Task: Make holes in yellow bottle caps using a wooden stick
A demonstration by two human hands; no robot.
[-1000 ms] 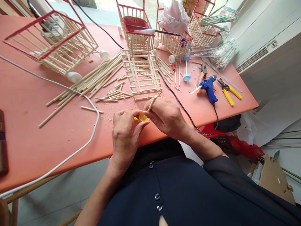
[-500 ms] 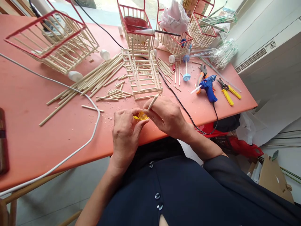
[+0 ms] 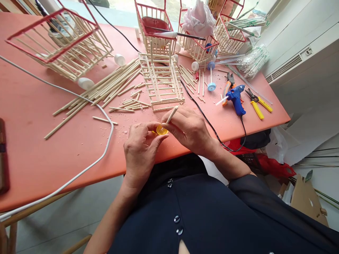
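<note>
Between the thumb and fingers of my left hand point(image 3: 141, 146) is a small yellow bottle cap point(image 3: 162, 130), its hollow side facing up toward me. My right hand point(image 3: 188, 128) pinches a short wooden stick point(image 3: 172, 114), held at a slant. The stick's lower end is at the cap; my fingers partly hide whether it touches the inside. Just beyond my hands stands a frame of glued wooden sticks point(image 3: 161, 83). Both hands are over the table's front edge.
Loose wooden sticks point(image 3: 106, 84) lie left of the frame. A blue glue gun point(image 3: 235, 97), yellow-handled pliers point(image 3: 257, 104) and orange-handled pliers point(image 3: 227, 88) lie at right. Red-rimmed stick carts point(image 3: 63, 46) stand at the back. A white cable point(image 3: 104, 151) crosses the left side.
The cap has turned slightly, showing more of its hollow inside. Both hands keep their grips, and the whole view has shifted a little.
</note>
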